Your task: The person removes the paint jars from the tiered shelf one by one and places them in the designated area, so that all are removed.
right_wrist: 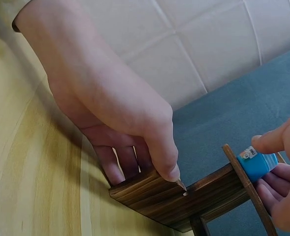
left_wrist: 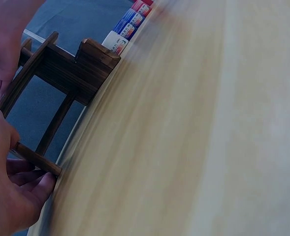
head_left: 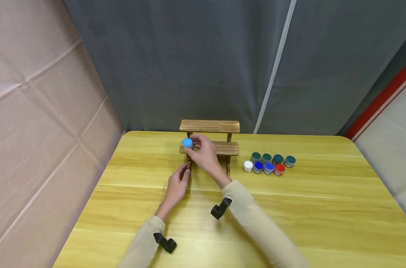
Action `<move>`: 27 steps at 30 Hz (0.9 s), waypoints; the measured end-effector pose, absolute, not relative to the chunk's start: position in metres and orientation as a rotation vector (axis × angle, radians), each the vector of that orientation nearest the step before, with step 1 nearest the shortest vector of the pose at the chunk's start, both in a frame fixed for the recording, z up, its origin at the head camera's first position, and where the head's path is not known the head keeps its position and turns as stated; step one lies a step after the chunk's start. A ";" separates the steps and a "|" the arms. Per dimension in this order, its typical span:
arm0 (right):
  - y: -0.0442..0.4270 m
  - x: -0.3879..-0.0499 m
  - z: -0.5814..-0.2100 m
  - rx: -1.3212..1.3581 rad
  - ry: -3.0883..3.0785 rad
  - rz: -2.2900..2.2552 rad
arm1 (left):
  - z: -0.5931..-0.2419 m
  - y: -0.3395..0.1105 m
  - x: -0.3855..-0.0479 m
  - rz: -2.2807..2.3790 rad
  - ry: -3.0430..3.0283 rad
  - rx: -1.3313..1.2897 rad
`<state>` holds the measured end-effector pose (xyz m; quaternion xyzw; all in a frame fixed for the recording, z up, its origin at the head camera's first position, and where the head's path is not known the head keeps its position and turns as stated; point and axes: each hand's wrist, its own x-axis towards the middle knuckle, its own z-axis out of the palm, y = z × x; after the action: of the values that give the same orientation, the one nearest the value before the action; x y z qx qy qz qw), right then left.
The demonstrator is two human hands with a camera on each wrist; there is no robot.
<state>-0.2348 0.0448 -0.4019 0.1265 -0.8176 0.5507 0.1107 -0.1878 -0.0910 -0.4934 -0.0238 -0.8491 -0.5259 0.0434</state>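
A two-tier wooden stand (head_left: 209, 125) is on the table in the head view. At the left end of its lower shelf (head_left: 224, 148), my right hand (head_left: 206, 154) pinches a small jar with a light blue lid (head_left: 187, 143). The right wrist view shows this blue jar (right_wrist: 257, 164) between thumb and fingers, close to the shelf's edge; whether its base touches the shelf I cannot tell. Lower down, my left hand (head_left: 177, 187) grips the stand's left leg. In the left wrist view its thumb and fingers wrap that wooden leg (left_wrist: 39, 160).
Right of the stand, several small jars stand in two rows: dark green lids (head_left: 266, 158) behind, with a white-lidded jar (head_left: 248, 166), blue-lidded jars (head_left: 258, 167) and a red-lidded jar (head_left: 279, 169) in front. A grey curtain (head_left: 189, 67) hangs behind the wooden table (head_left: 323, 208).
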 end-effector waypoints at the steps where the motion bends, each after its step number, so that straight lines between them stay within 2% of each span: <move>1: 0.044 -0.235 -0.402 0.373 -2.401 1.614 | -0.493 -0.091 -0.188 -1.608 -2.597 -0.069; 16: 0.042 -0.235 -0.403 0.341 -2.398 1.633 | -0.494 -0.090 -0.187 -1.623 -2.612 -0.058; 27: 0.064 -0.223 -0.394 0.366 -2.321 1.686 | -0.496 -0.091 -0.189 -1.575 -2.588 -0.085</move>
<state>-0.2230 0.0643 -0.3943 0.1256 -0.7962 0.5786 0.1244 -0.1889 -0.0915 -0.4958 -0.0279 -0.8527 -0.5187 0.0553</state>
